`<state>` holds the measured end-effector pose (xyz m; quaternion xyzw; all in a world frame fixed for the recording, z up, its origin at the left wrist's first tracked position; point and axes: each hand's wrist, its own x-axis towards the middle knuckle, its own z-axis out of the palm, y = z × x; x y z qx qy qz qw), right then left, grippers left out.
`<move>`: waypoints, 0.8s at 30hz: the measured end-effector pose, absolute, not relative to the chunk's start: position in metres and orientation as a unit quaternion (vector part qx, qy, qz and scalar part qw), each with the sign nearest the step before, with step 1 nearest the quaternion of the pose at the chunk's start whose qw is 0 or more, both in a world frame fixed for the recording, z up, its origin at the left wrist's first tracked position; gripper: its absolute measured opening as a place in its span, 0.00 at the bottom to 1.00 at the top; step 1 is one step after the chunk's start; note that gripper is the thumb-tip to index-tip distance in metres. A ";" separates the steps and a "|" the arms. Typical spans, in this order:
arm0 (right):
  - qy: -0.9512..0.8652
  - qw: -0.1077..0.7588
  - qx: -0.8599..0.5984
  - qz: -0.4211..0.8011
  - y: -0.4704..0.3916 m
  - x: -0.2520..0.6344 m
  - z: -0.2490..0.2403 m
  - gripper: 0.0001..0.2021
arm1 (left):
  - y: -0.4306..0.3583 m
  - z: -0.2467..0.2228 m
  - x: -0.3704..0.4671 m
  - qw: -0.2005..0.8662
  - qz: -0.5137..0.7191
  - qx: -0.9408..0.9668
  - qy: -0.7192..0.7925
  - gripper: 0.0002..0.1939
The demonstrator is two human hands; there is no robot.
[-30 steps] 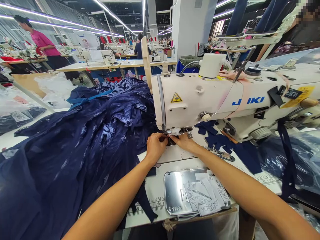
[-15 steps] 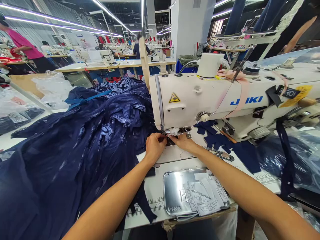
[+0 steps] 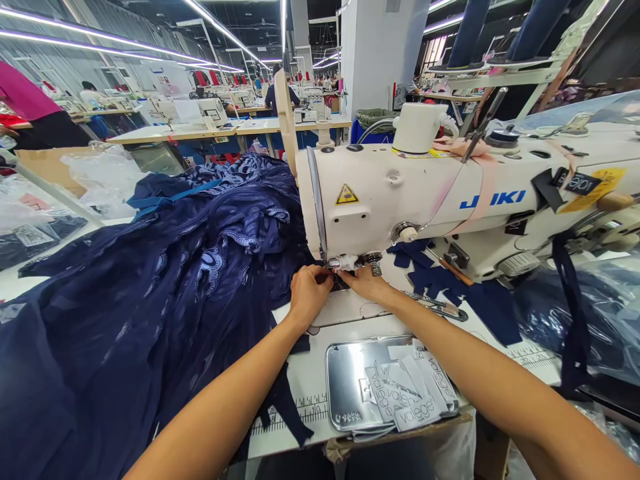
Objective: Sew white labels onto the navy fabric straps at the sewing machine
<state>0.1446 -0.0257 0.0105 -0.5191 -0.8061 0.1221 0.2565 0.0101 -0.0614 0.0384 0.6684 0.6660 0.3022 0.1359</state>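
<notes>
A white sewing machine (image 3: 380,187) stands in front of me, its needle area low on the left end. My left hand (image 3: 309,292) is closed in a pinch just left of the needle. From the other side, my right hand (image 3: 369,285) reaches under the machine head, its fingers pressed together close to the presser foot. What either hand pinches is too small and hidden to make out. A large heap of navy fabric with lace trim (image 3: 200,280) spreads over the table to the left, up against my left hand.
A shiny metal tin (image 3: 345,373) at the table's front edge bears several white printed labels (image 3: 415,400). Navy fabric scraps (image 3: 483,303) and a pair of metal snips (image 3: 443,307) lie right of the needle. Plastic-wrapped goods (image 3: 590,313) are at far right. People work at machines behind.
Both hands hold nearly the same place at the needle. At the far left, the person in pink has shifted toward the picture's edge. The view has moved very slightly.
</notes>
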 end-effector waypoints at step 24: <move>-0.824 0.263 -0.491 0.107 -0.028 0.146 0.010 0.12 | -0.061 0.037 0.010 0.143 0.313 0.665 0.663 0.07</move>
